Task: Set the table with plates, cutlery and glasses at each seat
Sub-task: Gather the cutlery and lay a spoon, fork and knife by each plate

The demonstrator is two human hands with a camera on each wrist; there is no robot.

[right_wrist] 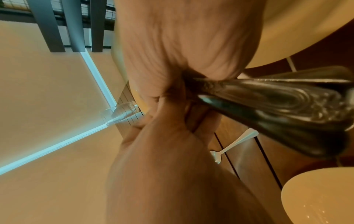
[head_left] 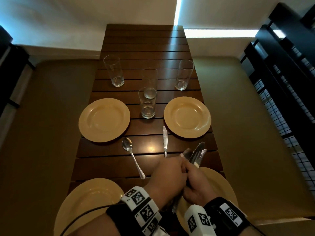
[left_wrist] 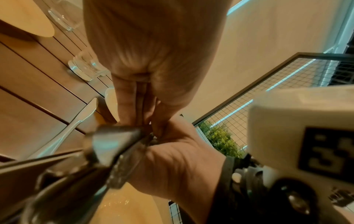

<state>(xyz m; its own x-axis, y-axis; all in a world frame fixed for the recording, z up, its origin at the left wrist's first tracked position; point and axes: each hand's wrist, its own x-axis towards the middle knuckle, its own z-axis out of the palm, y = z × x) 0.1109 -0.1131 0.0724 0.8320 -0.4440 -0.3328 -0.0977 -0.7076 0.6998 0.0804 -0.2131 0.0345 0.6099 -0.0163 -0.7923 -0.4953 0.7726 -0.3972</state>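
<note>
My right hand grips a bundle of metal cutlery by the handles, above the near right yellow plate. The heads fan out away from me. My left hand meets it from the left and pinches one piece in the bundle. A spoon and a knife lie on the dark slatted table ahead of my hands. Three more yellow plates sit near left, far left and far right. The cutlery handles stick out below my right palm.
Several clear glasses stand further up the table: one far left, one far right, two in the middle. Olive bench cushions run along both long sides. A dark mesh railing stands to the right.
</note>
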